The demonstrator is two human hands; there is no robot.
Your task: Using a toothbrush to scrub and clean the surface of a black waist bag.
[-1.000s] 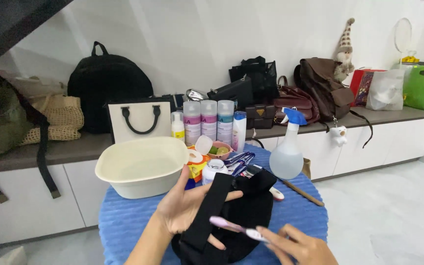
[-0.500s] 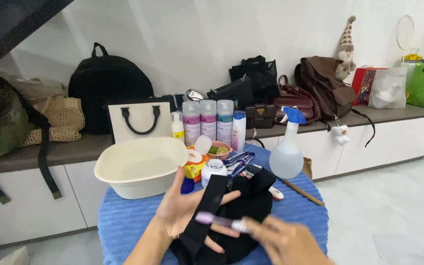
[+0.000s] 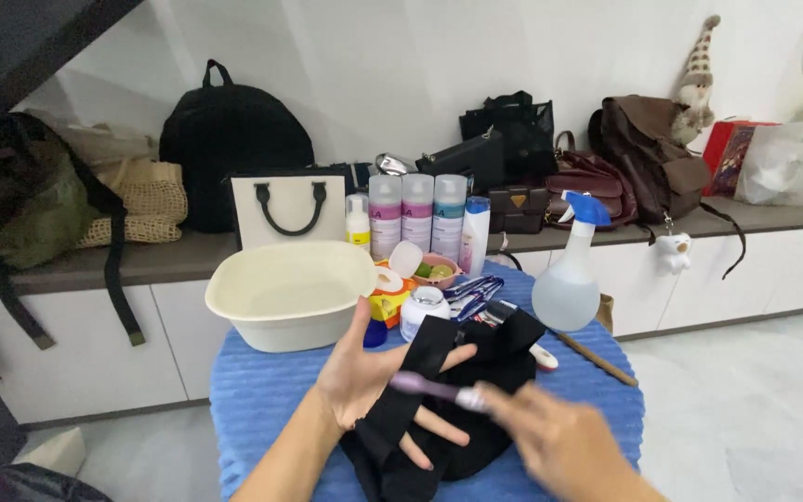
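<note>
A round blue worktop [image 3: 262,400] is carrying everything in hand, with a long shelf [image 3: 188,256] of bags running behind it. Largest on the worktop, a cream basin [image 3: 285,293] is sitting toward the far left edge. A clear spray bottle [image 3: 569,279] with a blue head is standing near the far right edge. Between them a cluster of small tubs and jars is crowding the far edge, and three tall cans [image 3: 417,214] are lining up just behind it.

At the near edge, a black cloth [image 3: 480,372] is lying in a heap, part of it draping over the person's left hand [image 3: 374,381]. That hand is facing palm up, its fingers spread, supporting the cloth rather than pinching it. The right hand [image 3: 559,446] is blurring with motion at the near right; its fingers are closing around the white handle end of a purple brush [image 3: 429,386], though the exact grip is too smeared to read.

Against a second ago, the brush is now lying higher on the cloth, its purple tip reaching over the left palm, where before it was sitting lower, near the wrist. The left hand is staying almost where it was. Judging from this, the brush is sweeping across the cloth in strokes, and the scrubbing looks well under way rather than starting.
</note>
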